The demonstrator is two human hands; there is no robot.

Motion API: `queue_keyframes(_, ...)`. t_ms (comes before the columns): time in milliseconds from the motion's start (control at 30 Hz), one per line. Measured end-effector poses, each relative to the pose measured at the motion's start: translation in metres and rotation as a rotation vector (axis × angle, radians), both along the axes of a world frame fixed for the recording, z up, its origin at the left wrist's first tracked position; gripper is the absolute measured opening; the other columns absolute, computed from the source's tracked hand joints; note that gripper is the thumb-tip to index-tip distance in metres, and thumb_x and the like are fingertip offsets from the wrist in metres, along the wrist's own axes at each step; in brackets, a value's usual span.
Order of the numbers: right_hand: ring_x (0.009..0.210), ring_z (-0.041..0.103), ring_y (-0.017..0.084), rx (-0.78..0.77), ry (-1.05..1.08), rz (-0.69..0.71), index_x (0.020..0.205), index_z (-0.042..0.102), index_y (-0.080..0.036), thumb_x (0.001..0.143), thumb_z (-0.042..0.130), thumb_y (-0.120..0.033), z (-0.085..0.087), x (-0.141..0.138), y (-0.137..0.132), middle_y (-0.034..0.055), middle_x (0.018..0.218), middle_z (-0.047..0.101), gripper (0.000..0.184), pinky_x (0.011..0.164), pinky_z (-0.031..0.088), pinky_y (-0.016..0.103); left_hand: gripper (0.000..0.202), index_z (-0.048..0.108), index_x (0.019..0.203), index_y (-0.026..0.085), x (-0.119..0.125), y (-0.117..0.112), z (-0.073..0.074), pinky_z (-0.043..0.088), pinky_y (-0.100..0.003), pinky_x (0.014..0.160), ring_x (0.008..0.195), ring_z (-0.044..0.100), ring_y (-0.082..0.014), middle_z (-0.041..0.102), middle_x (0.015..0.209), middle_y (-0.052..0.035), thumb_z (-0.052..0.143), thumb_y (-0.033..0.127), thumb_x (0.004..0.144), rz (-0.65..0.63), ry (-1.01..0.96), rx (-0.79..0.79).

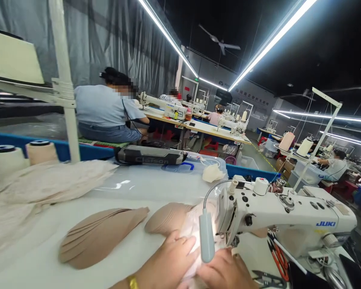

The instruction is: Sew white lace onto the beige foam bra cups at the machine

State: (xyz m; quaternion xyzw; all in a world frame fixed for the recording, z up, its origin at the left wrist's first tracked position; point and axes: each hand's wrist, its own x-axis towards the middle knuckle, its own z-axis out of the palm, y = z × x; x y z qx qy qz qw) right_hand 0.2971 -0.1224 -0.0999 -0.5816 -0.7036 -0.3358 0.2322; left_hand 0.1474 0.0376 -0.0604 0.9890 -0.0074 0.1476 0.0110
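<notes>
A white sewing machine (276, 214) is standing on the worktable (39, 257), and a thin, pale pink cloth (191, 228) is lying at its needle end, brightly lit. The left hand (175, 257), with a yellow bracelet (133, 281) at its wrist, is resting on this cloth just left of the machine's needle end, its back up and its fingers close together; whether it is pinching the cloth, I cannot tell. The right hand (225, 268) is bending its fingers over the cloth just in front of the machine's needle end; a grey lamp (207, 237) is partly covering it, so I cannot tell its grip either. One stack of tan pieces (167, 218) is lying left of the machine, beside the cloth, and a second tan stack (102, 237) is lying farther left of it. Orange-handled scissors (279, 257) and dark snips (268, 279) are lying in front of the machine, to the right of its needle end. Beyond the machine, to its left, a co-worker in a light blue shirt (104, 108) is sitting
</notes>
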Motion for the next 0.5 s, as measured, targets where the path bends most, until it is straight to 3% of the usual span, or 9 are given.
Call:
queue_keyframes(100,0.076,0.059,0.021,-0.158,0.024,-0.079,0.111,0.057,-0.024,0.098,0.052,-0.026,-0.001,0.002,-0.01,0.0016,0.085,0.068,0.014,0.068,0.042,0.031,0.034,0.065,0.097,0.021,-0.004,-0.012,0.007,0.039,-0.044,0.085,0.089,0.058,-0.0302,0.066,0.096,-0.0096,0.071,0.048,0.078,0.039,0.076,-0.039)
queue_keyframes(167,0.08,0.059,0.021,-0.263,0.054,-0.106,0.107,0.06,-0.024,0.092,0.05,-0.01,0.008,0.007,-0.022,0.0027,0.087,0.067,0.023,0.074,0.042,0.031,0.04,0.064,0.101,0.021,-0.009,-0.017,0.016,0.039,-0.043,0.085,0.093,0.057,-0.0303,0.065,0.101,-0.009,0.074,0.049,0.075,-0.004,0.13,-0.084)
queue_keyframes(233,0.08,0.059,0.02,-0.328,0.115,-0.122,0.1,0.062,-0.025,0.09,0.048,-0.005,0.019,0.015,-0.033,0.0026,0.085,0.067,0.026,0.075,0.043,0.03,0.038,0.063,0.1,0.022,-0.013,-0.018,0.026,0.038,-0.041,0.086,0.097,0.057,-0.0296,0.064,0.105,-0.0074,0.076,0.047,0.075,-0.068,0.177,-0.128)
queue_keyframes(333,0.088,0.06,0.021,-0.37,0.184,-0.108,0.109,0.065,-0.024,0.09,0.044,-0.002,0.031,0.027,-0.043,0.0055,0.1,0.07,0.036,0.081,0.046,0.031,0.028,0.061,0.089,0.019,-0.014,-0.015,0.037,0.035,-0.042,0.089,0.101,0.058,-0.0293,0.066,0.107,-0.0068,0.078,0.036,0.075,-0.164,0.21,-0.153)
queue_keyframes(500,0.093,0.062,0.023,-0.359,0.248,-0.053,0.109,0.068,-0.024,0.094,0.04,-0.005,0.045,0.033,-0.051,0.0061,0.099,0.07,0.036,0.082,0.052,0.033,0.019,0.06,0.089,0.02,-0.007,-0.005,0.029,0.032,-0.038,0.083,0.088,0.061,-0.0227,0.069,0.098,-0.0026,0.067,0.011,0.074,-0.301,0.113,-0.175)
